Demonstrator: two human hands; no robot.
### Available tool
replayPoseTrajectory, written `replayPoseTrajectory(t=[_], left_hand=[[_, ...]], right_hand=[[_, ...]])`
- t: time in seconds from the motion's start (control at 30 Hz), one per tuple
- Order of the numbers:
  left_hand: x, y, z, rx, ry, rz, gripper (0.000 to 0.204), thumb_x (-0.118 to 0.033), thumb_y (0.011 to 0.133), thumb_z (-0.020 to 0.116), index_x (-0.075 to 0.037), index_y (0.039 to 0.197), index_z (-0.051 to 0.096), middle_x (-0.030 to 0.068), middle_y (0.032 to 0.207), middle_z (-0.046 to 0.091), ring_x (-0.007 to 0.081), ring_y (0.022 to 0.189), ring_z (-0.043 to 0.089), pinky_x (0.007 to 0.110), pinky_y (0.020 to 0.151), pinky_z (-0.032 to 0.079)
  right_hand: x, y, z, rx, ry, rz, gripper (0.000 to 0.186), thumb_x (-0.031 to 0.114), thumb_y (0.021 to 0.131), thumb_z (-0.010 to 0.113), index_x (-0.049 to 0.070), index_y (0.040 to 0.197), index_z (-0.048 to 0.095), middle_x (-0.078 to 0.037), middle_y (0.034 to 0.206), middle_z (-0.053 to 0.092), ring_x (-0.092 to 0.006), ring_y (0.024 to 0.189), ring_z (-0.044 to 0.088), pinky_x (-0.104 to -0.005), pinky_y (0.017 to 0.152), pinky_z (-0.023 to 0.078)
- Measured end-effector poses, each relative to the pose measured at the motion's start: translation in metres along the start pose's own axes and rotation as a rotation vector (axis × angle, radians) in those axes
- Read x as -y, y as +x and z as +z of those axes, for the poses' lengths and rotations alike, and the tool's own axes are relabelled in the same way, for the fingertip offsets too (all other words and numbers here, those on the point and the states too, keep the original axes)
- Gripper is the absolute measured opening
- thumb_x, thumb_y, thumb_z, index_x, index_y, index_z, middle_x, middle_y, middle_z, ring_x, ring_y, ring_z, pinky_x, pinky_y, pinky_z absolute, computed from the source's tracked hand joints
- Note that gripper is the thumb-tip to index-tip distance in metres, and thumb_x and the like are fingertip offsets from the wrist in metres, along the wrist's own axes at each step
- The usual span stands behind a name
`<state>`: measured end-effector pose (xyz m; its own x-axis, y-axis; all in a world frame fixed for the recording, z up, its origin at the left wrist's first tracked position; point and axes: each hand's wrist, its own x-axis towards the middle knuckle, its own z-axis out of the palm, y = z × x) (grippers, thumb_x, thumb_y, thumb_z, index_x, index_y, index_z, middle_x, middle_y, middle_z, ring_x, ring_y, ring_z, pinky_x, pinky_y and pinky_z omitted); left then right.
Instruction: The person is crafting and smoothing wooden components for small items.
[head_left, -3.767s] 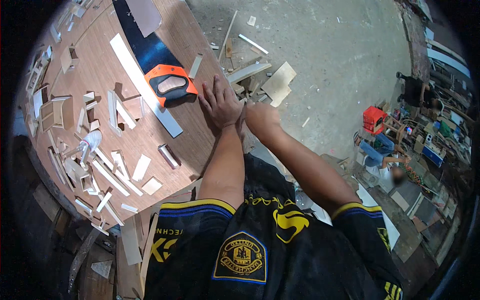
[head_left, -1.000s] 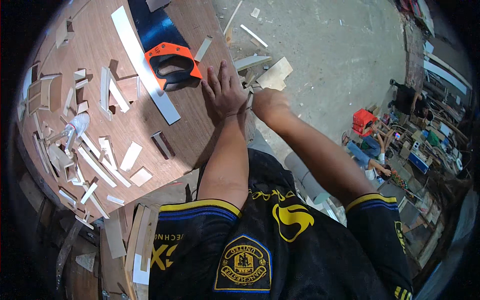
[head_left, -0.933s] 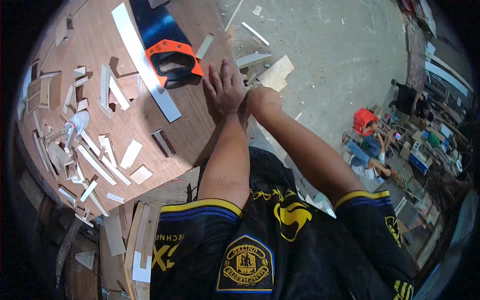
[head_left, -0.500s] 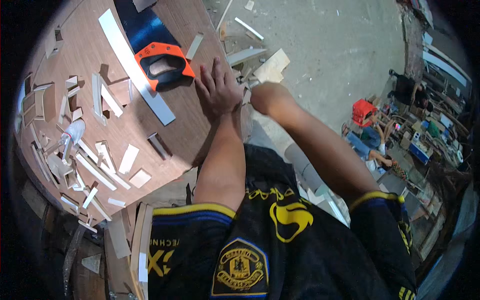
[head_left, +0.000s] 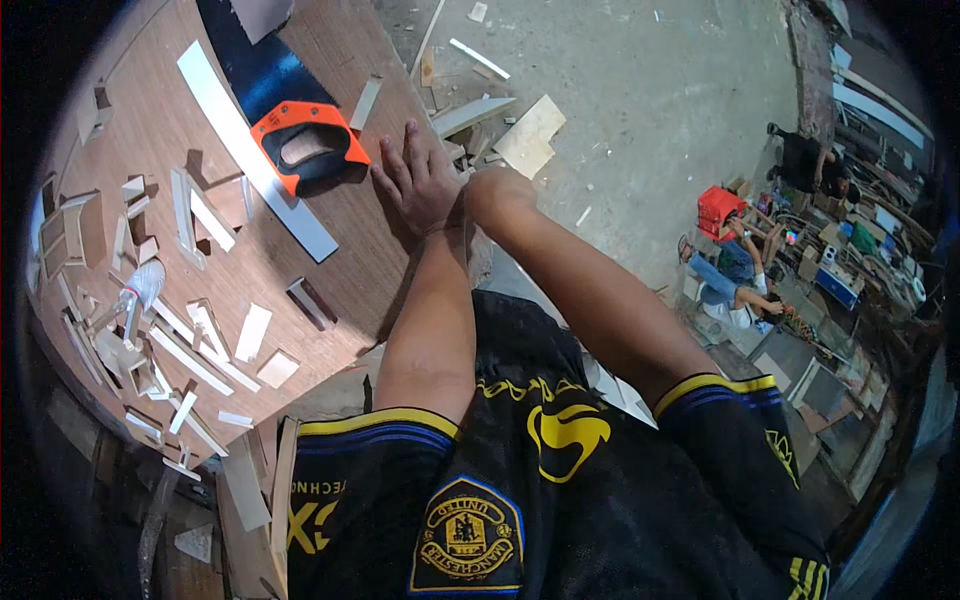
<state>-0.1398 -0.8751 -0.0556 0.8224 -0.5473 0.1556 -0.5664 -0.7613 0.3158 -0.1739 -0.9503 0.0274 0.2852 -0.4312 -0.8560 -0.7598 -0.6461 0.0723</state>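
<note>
My left hand (head_left: 425, 190) lies flat near the right edge of the brown wooden tabletop (head_left: 360, 235), its fingers spread apart. Against its thumb side, at the table's edge, my right hand (head_left: 497, 192) is closed with the fingers curled under. What it grips is hidden behind the fist. Just left of my left fingertips lies a handsaw (head_left: 318, 150) with an orange and black handle and a dark blade. A long white strip (head_left: 255, 150) passes beside and partly beneath the saw's handle. A short pale strip (head_left: 366, 103) rests right of the blade.
Several small wooden offcuts and frame-like pieces (head_left: 190, 360) cover the table's left part, with a clear plastic-wrapped item (head_left: 148, 283) among them. Scraps and a pale board (head_left: 531, 135) lie on the concrete floor (head_left: 640, 110). Two people sit at right near a red crate (head_left: 718, 210).
My right fist has moved left, up against my left hand, covering the small light piece seen between them. The whole view has shifted slightly; the left hand stays flat on the table.
</note>
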Motion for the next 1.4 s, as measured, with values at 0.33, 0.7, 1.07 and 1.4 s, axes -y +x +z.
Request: replayPoseTrajectory(t=[0.33,0.7,1.07,1.4], left_hand=[[0.011,-0.007,-0.005,0.069,0.008,-0.01,0.038,-0.024,0.076,0.063,-0.012,0.111,0.068,0.0023,0.149,0.044,0.0402,0.141,0.032,0.063,0.113,0.017],[0.012,-0.014,-0.002,0.088,0.094,-0.025,0.036,-0.024,0.087,0.053,-0.013,0.119,0.066,0.0007,0.148,0.045,0.0392,0.142,0.031,0.062,0.113,0.021],[0.007,0.001,-0.013,0.101,0.052,-0.04,0.027,-0.026,0.083,0.061,-0.019,0.108,0.07,-0.0023,0.147,0.046,0.0378,0.139,0.036,0.061,0.112,0.024],[0.01,-0.007,0.003,0.019,0.12,0.003,0.032,-0.032,0.086,0.056,-0.019,0.113,0.068,-0.001,0.147,0.046,0.0391,0.138,0.037,0.064,0.111,0.023]], right_hand=[[-0.003,-0.066,-0.069,-0.002,-0.297,-0.258,0.025,0.018,0.089,0.054,0.008,0.096,0.076,-0.014,0.099,0.073,-0.0303,0.096,0.07,-0.0407,0.078,0.056],[0.023,-0.039,-0.052,0.013,-0.166,-0.031,0.028,0.02,0.091,0.051,0.012,0.105,0.074,-0.013,0.114,0.069,-0.03,0.103,0.069,-0.0402,0.081,0.057],[0.003,-0.036,-0.038,-0.039,-0.252,-0.133,0.027,0.022,0.09,0.054,0.01,0.101,0.075,-0.014,0.106,0.071,-0.03,0.097,0.07,-0.0399,0.077,0.057],[0.011,-0.023,-0.019,-0.022,-0.142,0.016,0.03,0.021,0.091,0.051,0.008,0.107,0.073,-0.014,0.116,0.068,-0.0312,0.106,0.067,-0.041,0.084,0.055]])
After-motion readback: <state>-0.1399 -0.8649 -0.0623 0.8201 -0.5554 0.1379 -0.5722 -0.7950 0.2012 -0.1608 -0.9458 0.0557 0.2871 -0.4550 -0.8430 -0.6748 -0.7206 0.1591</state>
